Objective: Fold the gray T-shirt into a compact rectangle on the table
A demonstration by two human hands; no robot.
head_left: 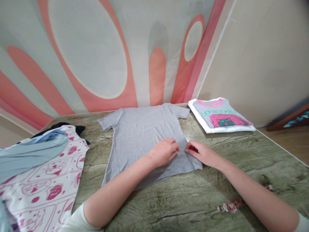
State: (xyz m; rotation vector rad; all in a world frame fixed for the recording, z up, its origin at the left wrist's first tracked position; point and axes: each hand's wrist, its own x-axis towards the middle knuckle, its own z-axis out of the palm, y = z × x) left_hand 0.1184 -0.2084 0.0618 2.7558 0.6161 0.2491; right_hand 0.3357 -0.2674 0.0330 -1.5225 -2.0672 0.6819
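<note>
A grey short-sleeved T-shirt [140,135] lies spread on the wood-patterned table, its sleeves toward the wall and its hem toward me. My left hand [166,150] is over the lower right part of the shirt, fingers curled together and bent down onto the cloth; the fingertips are partly hidden. At the shirt's right side edge, my right hand [201,153] pinches the fabric between thumb and fingers. A small gap separates the two hands. The hem corner near my right hand lies on the table.
Folded shirts [222,114], a grey one with a cat print on top of white cloth, sit at the back right. Loose clothes [48,174], pink-printed white, light blue and black, lie at the left. The table [183,199] has a floral print and meets a patterned wall [91,48].
</note>
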